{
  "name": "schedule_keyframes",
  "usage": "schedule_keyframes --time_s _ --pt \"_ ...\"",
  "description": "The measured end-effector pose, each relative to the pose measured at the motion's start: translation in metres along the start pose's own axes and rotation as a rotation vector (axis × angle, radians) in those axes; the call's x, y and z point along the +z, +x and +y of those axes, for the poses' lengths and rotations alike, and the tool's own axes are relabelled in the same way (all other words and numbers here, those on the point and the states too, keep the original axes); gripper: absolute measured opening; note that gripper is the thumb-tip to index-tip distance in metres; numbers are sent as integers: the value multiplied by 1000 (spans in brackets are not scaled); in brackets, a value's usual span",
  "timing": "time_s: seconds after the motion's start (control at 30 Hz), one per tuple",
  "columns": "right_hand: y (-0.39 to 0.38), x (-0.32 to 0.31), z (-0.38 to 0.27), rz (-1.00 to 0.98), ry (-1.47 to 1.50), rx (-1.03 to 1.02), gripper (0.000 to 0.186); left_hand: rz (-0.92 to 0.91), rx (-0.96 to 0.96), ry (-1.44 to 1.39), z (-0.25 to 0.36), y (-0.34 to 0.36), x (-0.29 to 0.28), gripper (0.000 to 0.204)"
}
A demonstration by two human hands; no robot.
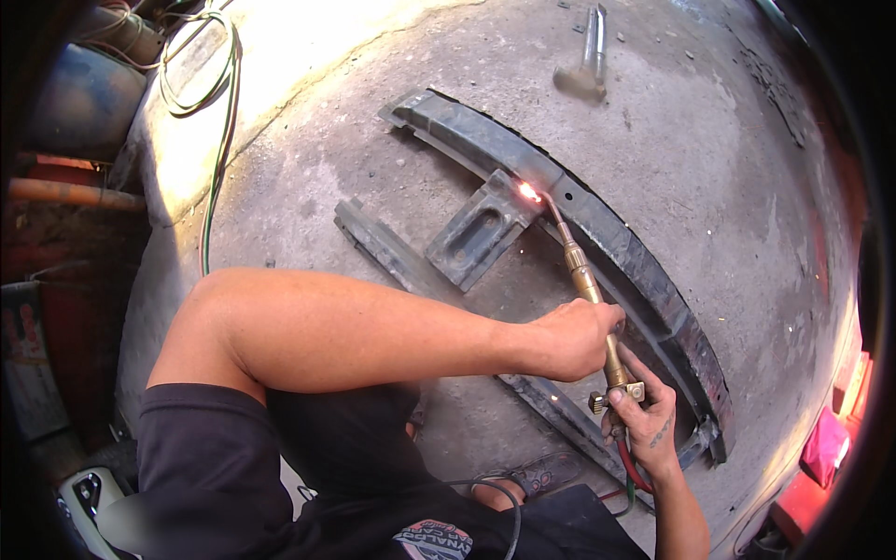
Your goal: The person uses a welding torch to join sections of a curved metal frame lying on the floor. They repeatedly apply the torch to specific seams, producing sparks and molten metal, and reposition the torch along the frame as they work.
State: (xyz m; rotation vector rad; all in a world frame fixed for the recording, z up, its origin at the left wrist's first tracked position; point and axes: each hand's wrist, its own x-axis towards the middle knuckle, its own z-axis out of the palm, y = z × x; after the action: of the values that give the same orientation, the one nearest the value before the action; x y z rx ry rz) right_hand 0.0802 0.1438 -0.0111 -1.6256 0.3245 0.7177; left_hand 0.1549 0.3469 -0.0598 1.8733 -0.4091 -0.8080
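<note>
My left hand (576,340) is wrapped round the brass body of a gas torch (584,280). Lower down, my right hand (646,415) grips the same torch near its valves, its thumb beside a knob. Red and green hoses (630,467) run from the torch's rear end. The bent copper tip points at a bright glowing spot (529,191), where a slotted metal bracket (481,231) meets a long, curved dark metal beam (644,266). Small sparks are scattered around. A second metal rail (383,245) lies on the near side, partly hidden under my left forearm.
A hammer-like metal tool (586,79) lies on the concrete floor (317,177) beyond the beam. Looped hoses (219,159) trail along the left, near a blue rounded tank (89,103). A sandalled foot (546,473) is close to the rail. A pink bundle (825,441) sits at the right.
</note>
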Motion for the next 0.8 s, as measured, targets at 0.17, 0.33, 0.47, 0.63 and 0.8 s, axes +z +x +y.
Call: schedule_keyframes --time_s 0.17,0.33,0.47,0.63,0.8 --pt "-2 0 -4 -14 19 9 58 -13 4 -4 1 0 0 28" --pt "-2 -2 3 -4 -21 -9 58 -8 5 -7 -2 0 3 28" --pt "-3 1 -1 -9 9 23 59 -11 3 4 -3 1 3 29" --pt "2 -4 9 -5 -114 -49 60 6 16 9 -5 1 3 30" --pt "0 3 0 -12 11 3 59 -4 -12 6 -1 -1 0 30"
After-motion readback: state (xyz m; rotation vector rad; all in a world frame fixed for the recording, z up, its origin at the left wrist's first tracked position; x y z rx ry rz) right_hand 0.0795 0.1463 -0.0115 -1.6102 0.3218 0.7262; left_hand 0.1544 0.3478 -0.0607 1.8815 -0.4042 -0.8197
